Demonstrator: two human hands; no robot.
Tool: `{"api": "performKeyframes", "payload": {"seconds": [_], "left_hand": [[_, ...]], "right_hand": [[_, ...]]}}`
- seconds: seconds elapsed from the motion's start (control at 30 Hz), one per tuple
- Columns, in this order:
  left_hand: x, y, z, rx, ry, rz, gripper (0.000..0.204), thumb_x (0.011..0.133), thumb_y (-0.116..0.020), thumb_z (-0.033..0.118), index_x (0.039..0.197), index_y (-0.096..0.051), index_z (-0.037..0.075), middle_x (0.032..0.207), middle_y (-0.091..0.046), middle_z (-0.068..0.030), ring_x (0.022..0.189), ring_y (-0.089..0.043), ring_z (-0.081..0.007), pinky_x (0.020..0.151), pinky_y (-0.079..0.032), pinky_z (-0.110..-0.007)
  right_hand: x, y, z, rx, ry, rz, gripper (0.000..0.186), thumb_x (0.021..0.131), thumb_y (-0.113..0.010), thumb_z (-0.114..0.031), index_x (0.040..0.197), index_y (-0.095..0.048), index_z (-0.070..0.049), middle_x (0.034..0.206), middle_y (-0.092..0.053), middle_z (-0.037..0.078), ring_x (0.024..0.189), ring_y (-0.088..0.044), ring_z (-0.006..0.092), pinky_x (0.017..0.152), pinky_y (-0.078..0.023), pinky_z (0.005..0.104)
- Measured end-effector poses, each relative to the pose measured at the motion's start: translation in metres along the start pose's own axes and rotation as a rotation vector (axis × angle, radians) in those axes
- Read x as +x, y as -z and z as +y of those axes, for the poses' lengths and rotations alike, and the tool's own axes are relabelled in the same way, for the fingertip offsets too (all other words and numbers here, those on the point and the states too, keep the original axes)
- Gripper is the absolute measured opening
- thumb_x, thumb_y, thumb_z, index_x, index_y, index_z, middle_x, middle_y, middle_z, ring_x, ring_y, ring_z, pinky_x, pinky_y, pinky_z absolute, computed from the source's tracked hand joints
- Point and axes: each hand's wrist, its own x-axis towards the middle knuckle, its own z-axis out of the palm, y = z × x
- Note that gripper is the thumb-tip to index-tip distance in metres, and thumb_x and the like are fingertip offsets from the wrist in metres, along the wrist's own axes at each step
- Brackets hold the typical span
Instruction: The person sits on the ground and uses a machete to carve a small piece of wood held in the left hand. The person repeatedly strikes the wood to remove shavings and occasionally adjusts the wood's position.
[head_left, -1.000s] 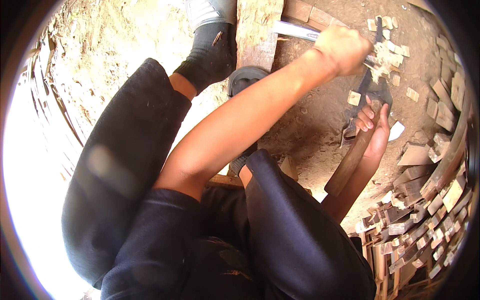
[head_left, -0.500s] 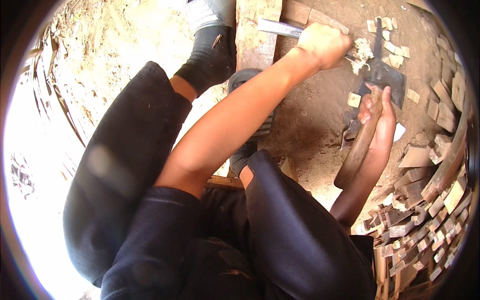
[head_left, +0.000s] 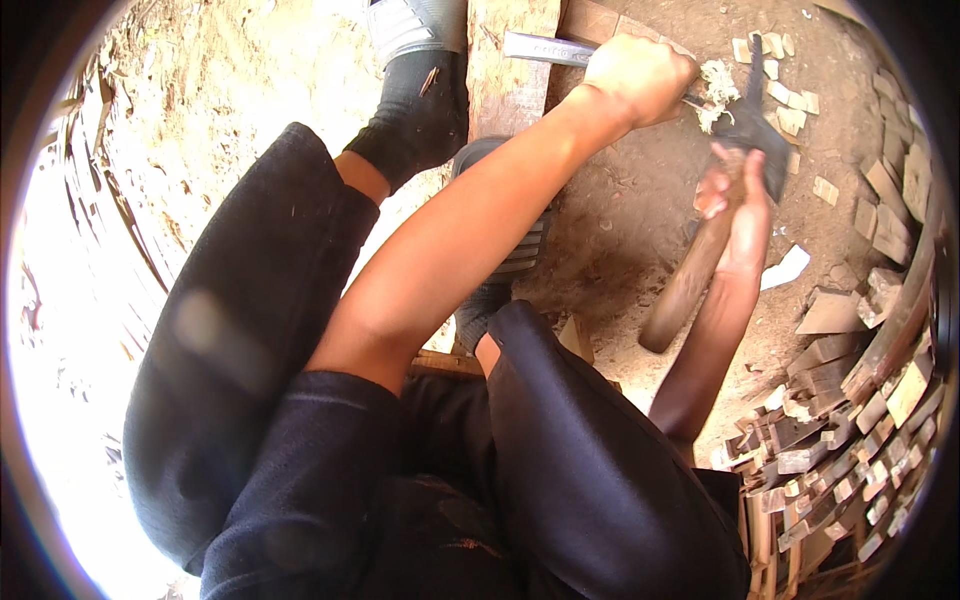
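Note:
My left hand point(head_left: 640, 78) is closed around a chisel. Its flat silver blade point(head_left: 545, 48) lies over the wooden beam point(head_left: 508, 95), and a frayed pale end point(head_left: 718, 92) sticks out on the other side of my fist. My right hand point(head_left: 742, 220) grips the wooden handle point(head_left: 690, 275) of a hatchet-like tool. This tool's dark metal head point(head_left: 765, 150) is close to the frayed end and smeared by motion, so its shape and any contact are unclear.
My sandalled foot point(head_left: 415, 35) is beside the beam; the other sandal point(head_left: 490, 150) is near its close end. Small wood offcuts point(head_left: 790, 120) lie on the dirt floor point(head_left: 620, 220). Stacked wood pieces point(head_left: 830, 450) line the right side.
My right hand and the hatchet-like tool have moved up and left, toward the frayed end. The chisel has shifted slightly left with my left hand. A pale scrap on the floor is more exposed.

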Motion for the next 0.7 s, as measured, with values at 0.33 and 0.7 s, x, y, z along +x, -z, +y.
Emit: {"api": "performKeyframes", "payload": {"seconds": [0.33, 0.7], "left_hand": [[0.004, -0.012, -0.005, 0.049, 0.011, -0.054, 0.019, 0.074, -0.058, 0.021, 0.089, -0.062, 0.011, 0.080, -0.066, -0.0117, 0.076, -0.065, -0.0258, 0.069, -0.051, -0.038], [0.004, -0.017, -0.008, 0.062, 0.041, -0.073, 0.016, 0.073, -0.060, 0.019, 0.084, -0.065, 0.010, 0.084, -0.067, -0.0097, 0.081, -0.065, -0.0242, 0.071, -0.051, -0.036]], "right_hand": [[0.010, 0.010, 0.002, -0.054, -0.020, -0.044, 0.049, 0.092, -0.042, -0.042, 0.109, -0.047, 0.004, 0.064, -0.045, 0.001, 0.048, -0.039, 0.0076, 0.042, -0.035, 0.0211], [0.022, 0.014, -0.004, -0.054, -0.111, -0.139, 0.047, 0.094, -0.041, -0.039, 0.109, -0.046, 0.005, 0.063, -0.042, 0.000, 0.050, -0.038, 0.0079, 0.044, -0.033, 0.0201]]}}
